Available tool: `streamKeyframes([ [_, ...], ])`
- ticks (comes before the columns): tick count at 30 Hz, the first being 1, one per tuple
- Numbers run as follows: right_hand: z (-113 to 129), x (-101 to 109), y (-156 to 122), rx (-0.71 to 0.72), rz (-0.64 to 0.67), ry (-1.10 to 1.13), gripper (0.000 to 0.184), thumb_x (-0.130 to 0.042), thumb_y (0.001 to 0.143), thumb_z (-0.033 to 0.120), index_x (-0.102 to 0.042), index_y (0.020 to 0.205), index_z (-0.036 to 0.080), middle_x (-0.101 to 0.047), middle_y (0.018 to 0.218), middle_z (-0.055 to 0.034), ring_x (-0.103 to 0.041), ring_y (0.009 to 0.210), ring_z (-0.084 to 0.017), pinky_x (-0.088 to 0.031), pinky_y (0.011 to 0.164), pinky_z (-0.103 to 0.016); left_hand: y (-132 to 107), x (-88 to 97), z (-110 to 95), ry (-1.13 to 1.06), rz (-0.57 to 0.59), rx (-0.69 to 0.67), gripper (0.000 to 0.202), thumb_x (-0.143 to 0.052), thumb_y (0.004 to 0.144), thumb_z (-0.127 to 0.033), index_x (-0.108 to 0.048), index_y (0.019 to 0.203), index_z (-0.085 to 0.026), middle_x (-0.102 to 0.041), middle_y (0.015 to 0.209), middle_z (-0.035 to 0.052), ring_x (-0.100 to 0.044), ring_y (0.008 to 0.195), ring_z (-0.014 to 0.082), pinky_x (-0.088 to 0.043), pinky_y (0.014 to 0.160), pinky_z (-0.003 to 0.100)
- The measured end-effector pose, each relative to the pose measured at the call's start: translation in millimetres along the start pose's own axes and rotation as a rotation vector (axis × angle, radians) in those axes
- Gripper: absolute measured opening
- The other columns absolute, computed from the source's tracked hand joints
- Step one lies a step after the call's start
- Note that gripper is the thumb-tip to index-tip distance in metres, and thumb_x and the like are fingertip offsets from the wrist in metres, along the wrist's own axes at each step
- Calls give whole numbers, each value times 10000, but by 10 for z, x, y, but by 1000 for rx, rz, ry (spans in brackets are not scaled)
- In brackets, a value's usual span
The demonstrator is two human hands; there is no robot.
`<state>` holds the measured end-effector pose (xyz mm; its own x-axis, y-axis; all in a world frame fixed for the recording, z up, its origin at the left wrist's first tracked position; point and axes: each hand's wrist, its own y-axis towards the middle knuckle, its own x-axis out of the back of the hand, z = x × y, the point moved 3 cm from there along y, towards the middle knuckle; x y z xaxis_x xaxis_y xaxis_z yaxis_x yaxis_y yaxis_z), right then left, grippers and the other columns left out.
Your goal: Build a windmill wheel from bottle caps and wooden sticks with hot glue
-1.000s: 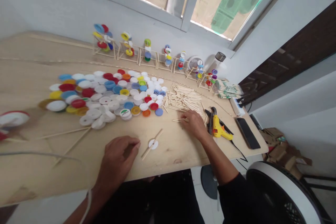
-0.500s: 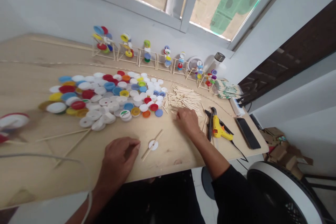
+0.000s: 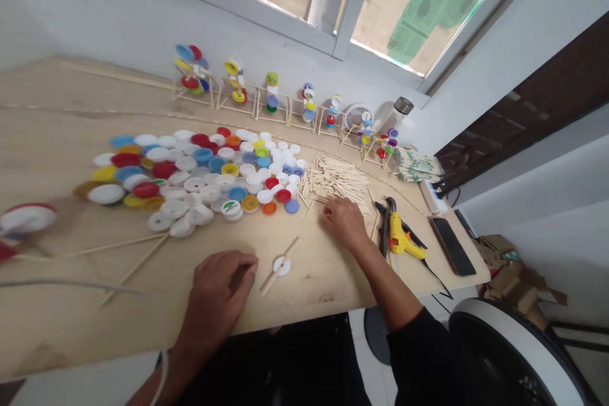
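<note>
Wooden craft sticks in a loose pale heap [image 3: 335, 181] lie toward the right of the light plywood desk [image 3: 61, 133], and the work in hand appears to be picking from that heap. The right hand [image 3: 343, 222] lies palm down at its near edge, fingers bent onto the outermost sticks; whether one is pinched I cannot tell, since the fingertips are hidden. Lifting a single thin stick clear of its neighbours would call for a fine fingertip pinch, not a whole-hand grab.

The left hand [image 3: 221, 285] rests near the front edge, loosely curled, knuckles up, with nothing showing in its grip. Just beside its fingertips lies a small white bottle cap on a wooden stick [image 3: 281, 265], flat on the desk; touching or narrowly apart is unclear.

Behind spreads a field of coloured plastic bottle caps [image 3: 200, 174]; a yellow glue gun [image 3: 402, 240] lies right of the right hand.
</note>
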<state>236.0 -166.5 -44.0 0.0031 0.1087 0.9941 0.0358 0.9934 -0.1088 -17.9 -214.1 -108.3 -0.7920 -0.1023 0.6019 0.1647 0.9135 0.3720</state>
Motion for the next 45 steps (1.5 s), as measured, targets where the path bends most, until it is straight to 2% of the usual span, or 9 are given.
streamKeyframes([
  [7, -206, -76, -8, 48, -4, -9, 165, -555, 939, 141, -716, 941, 180, -720, 1052, -103, -585, 1038, -240, -387, 878, -324, -12, -11, 21, 5, -12, -26, 186, -533, 877, -399, -651, 805, -275, -745, 797, 35, -693, 803, 262, -488, 854, 447],
  [16, -492, 52, 29, -59, -105, 5, 180, -509, 987, 172, -688, 1010, 176, -704, 1069, -115, -567, 1041, -251, -365, 881, -330, -31, -31, 63, 8, -27, -32, 165, -545, 884, -407, -647, 833, -288, -745, 820, 40, -694, 830, 270, -483, 889, 465],
  [29, -528, 54, 225, -52, -123, 132, 157, -532, 940, 144, -682, 930, 190, -712, 1047, -107, -567, 1035, -247, -363, 891, -336, -30, -44, 76, 19, -39, -48, 188, -526, 884, -421, -640, 823, -284, -740, 803, 41, -692, 808, 272, -492, 866, 471],
  [33, -567, 35, 288, -62, -158, 252, 147, -542, 918, 140, -663, 852, 190, -702, 1008, -112, -564, 1038, -244, -364, 925, -346, -11, -35, 72, 33, -19, -26, 187, -528, 875, -422, -641, 811, -289, -748, 797, 33, -694, 811, 269, -496, 866, 468],
  [36, -630, 19, 327, -83, -194, 415, 99, -564, 881, 167, -638, 821, 194, -687, 908, -67, -577, 940, -211, -405, 870, -317, 4, -13, 54, 31, -2, -42, 173, -540, 870, -418, -643, 815, -290, -750, 793, 29, -695, 804, 263, -503, 859, 457],
  [40, -693, -25, 326, -101, -200, 688, 160, -519, 895, 312, -596, 823, 194, -603, 700, 12, -545, 658, -145, -445, 668, -257, 0, -13, 46, 28, -6, -61, 171, -540, 879, -416, -640, 825, -288, -745, 798, 28, -694, 783, 260, -498, 855, 460],
  [45, -654, -75, 256, -78, -171, 890, 306, -527, 882, 501, -576, 827, 204, -605, 669, 18, -563, 591, -126, -474, 627, -248, -14, -21, 48, 42, -32, -60, 210, -515, 899, -437, -637, 825, -284, -743, 797, 35, -693, 796, 266, -492, 845, 466],
])
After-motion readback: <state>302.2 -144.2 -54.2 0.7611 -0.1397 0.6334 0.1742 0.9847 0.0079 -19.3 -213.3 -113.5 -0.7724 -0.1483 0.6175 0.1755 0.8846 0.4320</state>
